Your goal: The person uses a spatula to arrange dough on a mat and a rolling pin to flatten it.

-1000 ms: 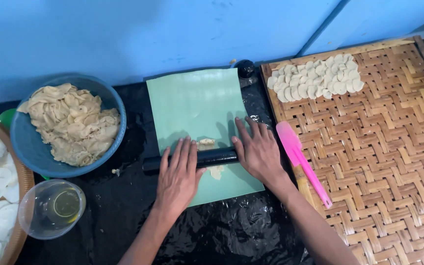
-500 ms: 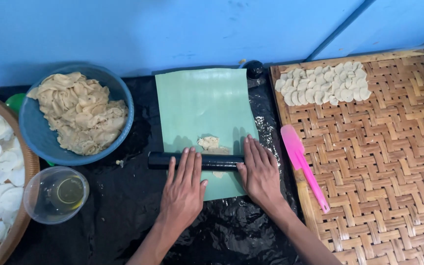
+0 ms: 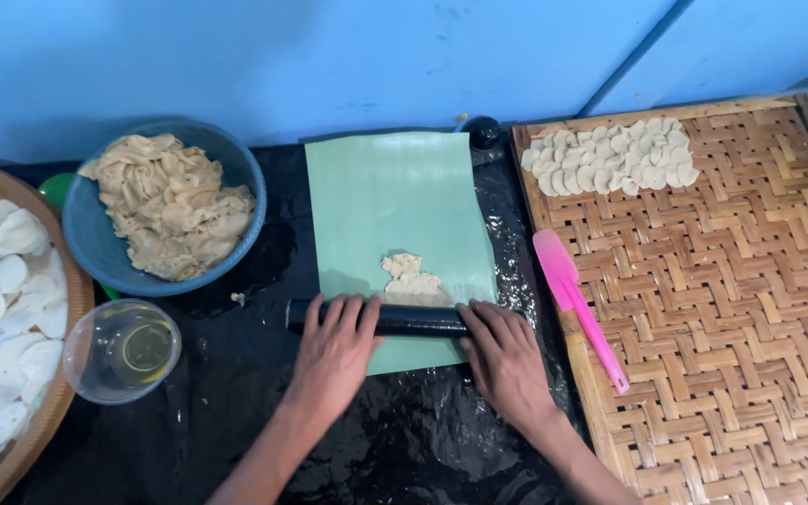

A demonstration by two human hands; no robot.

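A black rolling pin [image 3: 413, 320] lies across the near end of a pale green sheet [image 3: 395, 201]. My left hand [image 3: 334, 353] presses flat on the pin's left part, and my right hand [image 3: 505, 355] presses flat on its right end. Just beyond the pin a small flattened piece of beige dough [image 3: 411, 280] rests on the sheet. Both palms lie on top of the pin with fingers stretched out.
A blue bowl [image 3: 95, 252] of crumpled beige dough sits at left, a clear cup [image 3: 123, 351] of oil in front of it. A round tray [image 3: 65, 281] of white slices is far left. A woven tray [image 3: 731, 309] at right holds pale discs [image 3: 610, 159] and a pink spatula [image 3: 572, 299].
The rolling pin and both hands have moved toward me along the green sheet, uncovering the flattened dough piece beyond the pin.
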